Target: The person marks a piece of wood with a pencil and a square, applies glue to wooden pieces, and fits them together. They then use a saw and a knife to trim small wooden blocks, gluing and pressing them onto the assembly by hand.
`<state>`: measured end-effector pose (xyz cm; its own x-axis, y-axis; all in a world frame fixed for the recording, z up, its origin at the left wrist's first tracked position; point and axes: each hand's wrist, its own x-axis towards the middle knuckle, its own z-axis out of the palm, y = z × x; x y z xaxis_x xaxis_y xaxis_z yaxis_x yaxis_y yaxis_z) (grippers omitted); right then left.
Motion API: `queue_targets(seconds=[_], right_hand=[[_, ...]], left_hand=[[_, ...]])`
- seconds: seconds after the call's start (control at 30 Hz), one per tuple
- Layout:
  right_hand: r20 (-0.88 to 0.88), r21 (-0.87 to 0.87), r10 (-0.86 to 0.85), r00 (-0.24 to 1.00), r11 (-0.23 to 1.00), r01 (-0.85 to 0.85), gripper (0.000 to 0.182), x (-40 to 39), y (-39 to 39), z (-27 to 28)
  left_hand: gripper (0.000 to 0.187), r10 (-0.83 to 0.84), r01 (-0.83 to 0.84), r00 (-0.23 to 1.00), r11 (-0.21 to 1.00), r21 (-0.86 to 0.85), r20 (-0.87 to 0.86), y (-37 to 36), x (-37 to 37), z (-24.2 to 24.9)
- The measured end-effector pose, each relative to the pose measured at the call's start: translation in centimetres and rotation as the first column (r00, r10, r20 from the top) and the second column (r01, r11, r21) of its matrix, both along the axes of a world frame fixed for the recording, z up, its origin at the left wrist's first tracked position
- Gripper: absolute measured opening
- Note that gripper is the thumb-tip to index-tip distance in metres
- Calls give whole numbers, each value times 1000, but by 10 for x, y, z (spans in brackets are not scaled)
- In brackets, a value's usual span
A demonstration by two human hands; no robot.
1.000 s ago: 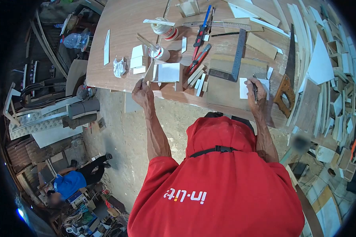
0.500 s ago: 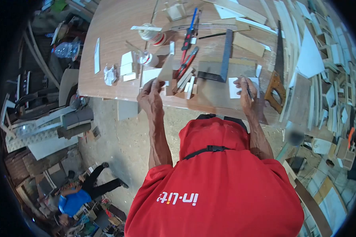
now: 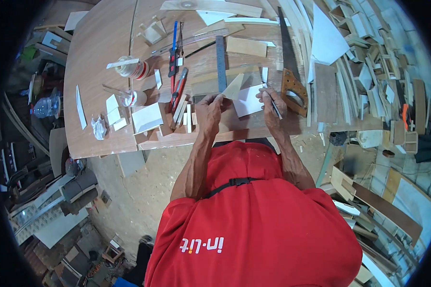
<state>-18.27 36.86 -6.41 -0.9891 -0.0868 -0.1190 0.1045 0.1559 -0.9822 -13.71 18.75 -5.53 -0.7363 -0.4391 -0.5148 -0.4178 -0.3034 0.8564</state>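
My left hand (image 3: 209, 112) pinches a thin triangular wood piece (image 3: 234, 88) by its lower end, its tip pointing up and right. That piece overlaps the left edge of a white rectangular panel (image 3: 247, 101), which lies tilted on the table. At the panel's right side is my right hand (image 3: 271, 103), its fingers closed around a slim dark pencil (image 3: 277, 111). Just beyond my left hand stands the steel blade of a try square (image 3: 221, 62). Left of that hand lie small wood strips (image 3: 188, 117) and a red utility knife (image 3: 178, 88).
A handsaw (image 3: 292, 91) lies right of my right hand. Glue bottles (image 3: 138, 71) and a white-topped box (image 3: 147, 118) stand on the left of the table (image 3: 96, 62). Long wood strips crowd the right side. A person's dark-clothed leg (image 3: 142, 253) shows at lower left.
My left hand has brought the triangular wood piece rightward, over beside the white panel. The panel has turned and shifted left relative to my right hand. The whole view has swung to the right.
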Motion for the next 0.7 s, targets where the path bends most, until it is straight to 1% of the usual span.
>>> queue_targets(seconds=[0.07,0.1,0.13,0.17,0.2,0.23,0.27,0.3,0.33,0.37,0.4,0.47,0.5,0.57,0.7], right_hand=[[-132,113,24,991,994,-9,21,0,5,-11],[-132,119,18,991,993,-2,21,1,6,-11],[-160,182,39,986,983,-10,19,2,7,-10],[-186,243,63,981,970,-16,18,3,8,-10],[-183,246,58,981,969,-11,18,3,9,-10],[-265,275,84,961,961,-8,18,3,10,-10],[-344,304,114,932,953,-4,18,3,11,-11],[-341,306,111,933,952,-2,18,2,11,-8],[-354,364,163,921,931,-25,20,1,11,-5],[-365,421,216,906,906,-47,22,0,12,-3],[-362,423,215,907,905,-45,22,-1,12,-4],[-387,498,272,881,866,-48,27,-4,12,-7],[-386,500,271,882,865,-47,27,-5,11,-6],[-391,518,327,860,851,-88,31,-9,9,-4],[-396,556,369,840,825,-100,34,-12,5,-3]], left_hand=[[16,75,-71,997,993,98,-32,15,-8,-5],[17,76,-74,997,992,103,-18,20,-12,-10],[17,69,-67,997,992,108,-16,23,-13,-14],[18,11,-10,1000,999,32,-3,25,-13,-18],[18,-46,47,999,998,-45,15,27,-13,-19],[18,-51,51,999,998,-42,18,28,-13,-19],[19,-72,73,997,994,-83,18,29,-12,-20],[19,-94,95,995,988,-124,18,29,-11,-19],[19,-97,99,995,988,-121,21,29,-10,-17],[19,-131,137,990,983,-124,52,28,-10,-16],[20,-164,174,983,977,-126,83,27,-9,-14],[20,-153,160,986,983,-95,71,28,-6,-16],[20,-139,142,989,988,-65,58,28,-5,-16],[20,-134,137,990,989,-53,53,28,-5,-16],[19,-126,128,991,991,-30,43,26,-4,-17]])
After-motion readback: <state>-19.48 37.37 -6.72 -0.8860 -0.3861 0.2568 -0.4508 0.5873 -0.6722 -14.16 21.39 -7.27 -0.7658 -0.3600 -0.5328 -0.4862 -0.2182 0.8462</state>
